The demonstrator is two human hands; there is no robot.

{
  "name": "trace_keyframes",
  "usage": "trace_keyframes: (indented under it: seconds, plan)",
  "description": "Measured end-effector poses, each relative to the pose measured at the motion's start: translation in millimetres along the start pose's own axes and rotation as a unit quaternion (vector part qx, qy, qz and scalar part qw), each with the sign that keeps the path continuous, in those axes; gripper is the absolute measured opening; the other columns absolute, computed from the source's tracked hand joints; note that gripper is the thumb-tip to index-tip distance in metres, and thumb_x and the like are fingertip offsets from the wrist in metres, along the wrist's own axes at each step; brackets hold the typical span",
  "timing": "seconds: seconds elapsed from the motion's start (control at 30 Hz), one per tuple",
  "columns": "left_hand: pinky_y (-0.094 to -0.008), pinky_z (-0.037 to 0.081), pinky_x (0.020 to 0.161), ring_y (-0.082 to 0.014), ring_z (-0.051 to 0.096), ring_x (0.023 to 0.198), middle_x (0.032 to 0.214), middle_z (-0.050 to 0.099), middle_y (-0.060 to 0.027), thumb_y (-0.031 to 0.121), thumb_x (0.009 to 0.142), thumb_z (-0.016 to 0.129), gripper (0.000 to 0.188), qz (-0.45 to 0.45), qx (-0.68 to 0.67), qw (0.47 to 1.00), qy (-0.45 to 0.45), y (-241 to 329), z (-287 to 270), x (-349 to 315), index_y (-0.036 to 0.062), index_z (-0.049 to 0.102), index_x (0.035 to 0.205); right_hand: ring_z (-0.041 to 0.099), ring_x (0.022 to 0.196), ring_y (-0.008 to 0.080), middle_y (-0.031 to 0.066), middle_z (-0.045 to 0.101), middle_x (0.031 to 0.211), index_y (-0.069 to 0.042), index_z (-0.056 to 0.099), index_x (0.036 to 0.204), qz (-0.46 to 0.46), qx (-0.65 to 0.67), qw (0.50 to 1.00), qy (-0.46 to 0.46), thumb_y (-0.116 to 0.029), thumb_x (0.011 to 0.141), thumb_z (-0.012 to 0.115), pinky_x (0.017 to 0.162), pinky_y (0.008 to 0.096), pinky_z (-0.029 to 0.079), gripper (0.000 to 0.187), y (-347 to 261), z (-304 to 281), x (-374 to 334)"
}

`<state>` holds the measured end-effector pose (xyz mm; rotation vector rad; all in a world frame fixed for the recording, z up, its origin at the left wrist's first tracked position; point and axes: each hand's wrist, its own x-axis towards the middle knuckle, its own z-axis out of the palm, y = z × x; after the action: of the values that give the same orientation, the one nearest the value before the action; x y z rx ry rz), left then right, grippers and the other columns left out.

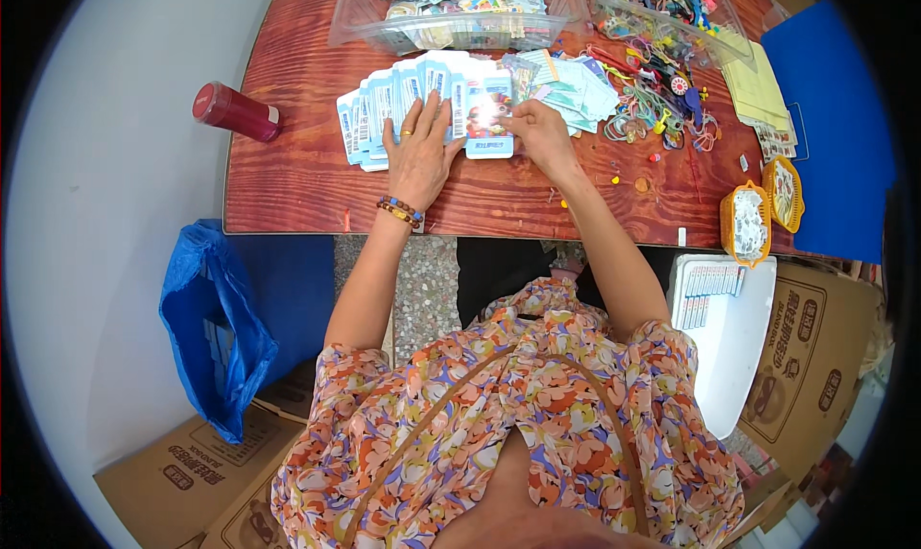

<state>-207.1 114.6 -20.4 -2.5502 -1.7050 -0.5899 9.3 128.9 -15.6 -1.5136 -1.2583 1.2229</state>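
Observation:
A row of flat white-and-blue printed cartons, overlapping like a fan, lies on the wooden table. My left hand rests on them with its fingers spread out flat. At the right end of the row one carton shows its colourful printed front, partly washed out by glare. The fingers of my right hand are pinched at that carton's right edge. Part of the carton is hidden behind those fingertips. Just beyond my right hand lies a pile of pale green and white paper slips.
Clear plastic bins of small packets and trinkets stand at the back. Loose colourful cords spread at right. Two yellow baskets sit near the right edge, a red bottle at left. Below are a blue bag and a white tray.

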Motion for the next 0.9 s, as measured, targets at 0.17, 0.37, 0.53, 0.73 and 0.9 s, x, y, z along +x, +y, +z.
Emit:
trace_keyframes:
  seconds: [0.17,0.37,0.53,0.73,0.9]
  plan:
    - [-0.0633,0.019,0.112,-0.0259,0.035,0.14,0.154,0.038,-0.0057,0.032,0.093,0.063,0.057,0.005,0.009,1.0,-0.003,3,-1,-1,0.0115,0.045,0.144,0.061,0.063,0.0096,0.0033,0.065,0.074,-0.002,0.058,0.088,0.023,0.072,0.997,-0.009,-0.014,0.09,0.069,0.051,0.0255,0.047,0.016,-1,-21,-30]
    - [-0.0525,0.035,0.105,-0.0306,0.057,0.12,0.124,0.064,-0.0114,0.022,0.092,0.065,0.043,0.009,-0.058,0.99,0.125,21,-25,5,0.0021,0.057,0.13,0.059,0.062,0.0052,0.0016,0.065,0.075,-0.006,0.058,0.092,0.0,0.118,0.992,-0.05,-0.017,0.092,0.068,0.047,0.0202,0.042,0.015,9,-23,-41]
    - [-0.0278,0.047,0.059,-0.0156,0.061,0.066,0.076,0.066,-0.0103,0.011,0.092,0.064,0.025,-0.181,-0.445,0.871,0.1,46,-33,5,-0.0023,0.063,0.114,0.058,0.063,0.0047,0.0005,0.067,0.078,-0.005,0.061,0.095,-0.021,0.137,0.976,-0.169,-0.017,0.093,0.068,0.053,0.0203,0.046,0.014,-6,-24,-52]
    - [-0.026,0.046,0.062,-0.0064,0.056,0.07,0.076,0.064,-0.0044,0.008,0.093,0.063,0.019,-0.13,-0.52,0.844,0.023,63,-39,-6,-0.0012,0.066,0.109,0.059,0.075,0.0017,-0.0043,0.067,0.084,-0.001,0.066,0.11,-0.041,0.213,0.967,-0.135,-0.019,0.096,0.063,0.066,0.0193,0.047,0.023,-30,-54,-50]
    - [-0.0426,0.045,0.09,-0.0343,0.054,0.108,0.118,0.056,-0.0168,0.037,0.07,0.084,0.087,0.027,-0.203,0.978,0.026,92,-46,-12,-0.0041,0.046,0.136,0.054,0.066,-0.0002,-0.0052,0.064,0.078,0.002,0.069,0.096,-0.057,0.065,0.992,-0.095,-0.014,0.096,0.063,0.057,0.0178,0.044,0.017,-29,-67,-54]
